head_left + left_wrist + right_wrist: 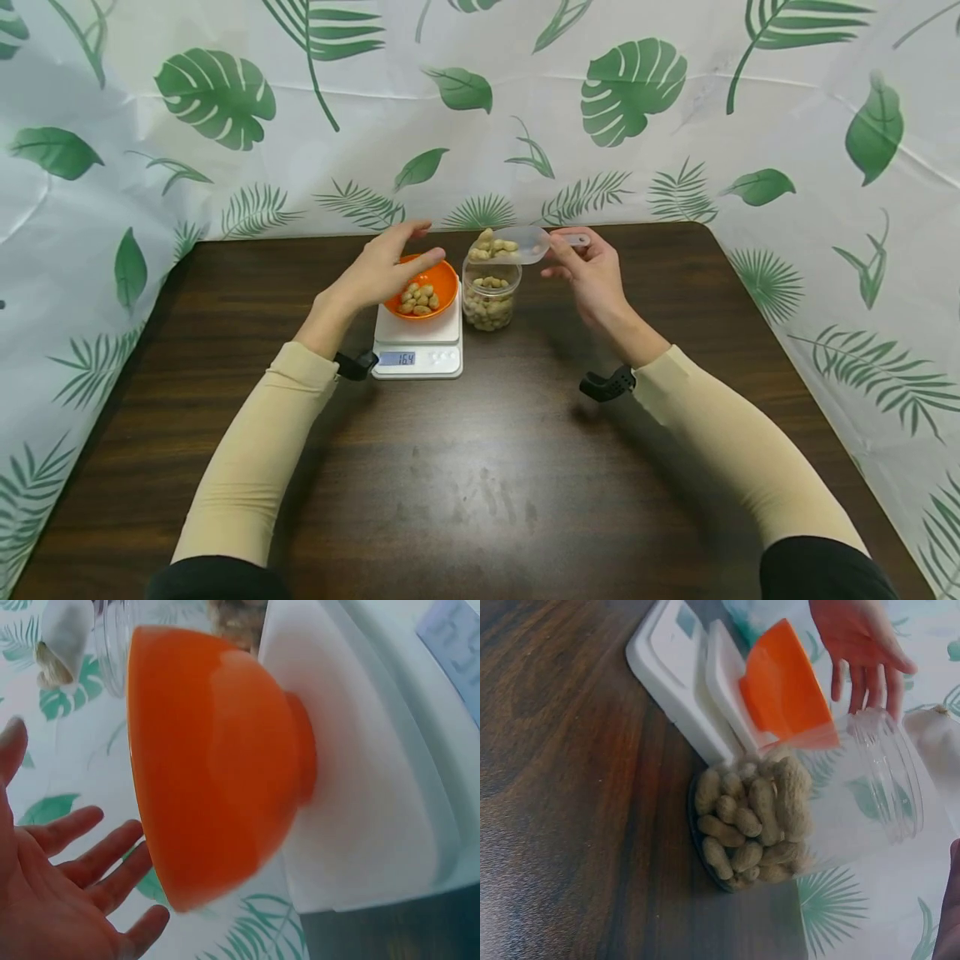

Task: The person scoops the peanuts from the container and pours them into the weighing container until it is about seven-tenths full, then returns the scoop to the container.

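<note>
My right hand (592,275) pinches the handle of a clear plastic scoop (531,245) loaded with peanuts (491,247). The scoop is over the mouth of a clear jar (491,304), which is partly filled with peanuts in their shells. Left of the jar, an orange bowl (448,287) holding several peanuts stands on a white kitchen scale (420,333). Its display (397,358) appears to read 164, perhaps with a decimal point. My left hand (382,267) hovers at the bowl's rim, fingers spread and holding nothing. In the left wrist view, those fingertips overlap the bowl's edge.
The dark wooden table (480,467) carries the scale and jar near its back edge. Behind it hangs a white backdrop (525,108) printed with green leaves. The jar stands close against the scale's right side.
</note>
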`<state>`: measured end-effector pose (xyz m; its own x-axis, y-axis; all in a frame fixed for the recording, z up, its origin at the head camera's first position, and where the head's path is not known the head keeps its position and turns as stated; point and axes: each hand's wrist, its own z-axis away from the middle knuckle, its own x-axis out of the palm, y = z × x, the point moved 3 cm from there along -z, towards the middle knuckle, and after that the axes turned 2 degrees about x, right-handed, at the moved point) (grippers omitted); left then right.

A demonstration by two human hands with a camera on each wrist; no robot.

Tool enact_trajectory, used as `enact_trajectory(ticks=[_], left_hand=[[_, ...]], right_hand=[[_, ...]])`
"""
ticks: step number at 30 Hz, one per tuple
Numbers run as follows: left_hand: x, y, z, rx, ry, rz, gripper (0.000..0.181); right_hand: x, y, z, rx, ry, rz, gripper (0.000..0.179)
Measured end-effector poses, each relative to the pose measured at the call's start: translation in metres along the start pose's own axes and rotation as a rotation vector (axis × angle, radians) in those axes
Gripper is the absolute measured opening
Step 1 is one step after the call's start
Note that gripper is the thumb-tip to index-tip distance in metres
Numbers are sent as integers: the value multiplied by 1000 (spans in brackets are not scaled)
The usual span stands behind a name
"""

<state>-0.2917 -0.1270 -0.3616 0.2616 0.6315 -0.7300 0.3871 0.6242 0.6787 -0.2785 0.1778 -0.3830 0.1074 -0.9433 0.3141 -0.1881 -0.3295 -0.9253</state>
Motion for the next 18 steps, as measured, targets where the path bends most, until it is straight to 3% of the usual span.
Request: enact_trajectory(ticks=[13,18], left_hand=[[-10,-15,8,-2,77,26,68],[-12,-22,16,-38,52,50,74]], right_hand=[[23,-4,-8,14,-13,115,12],[29,-2,-12,16,-32,149,21]])
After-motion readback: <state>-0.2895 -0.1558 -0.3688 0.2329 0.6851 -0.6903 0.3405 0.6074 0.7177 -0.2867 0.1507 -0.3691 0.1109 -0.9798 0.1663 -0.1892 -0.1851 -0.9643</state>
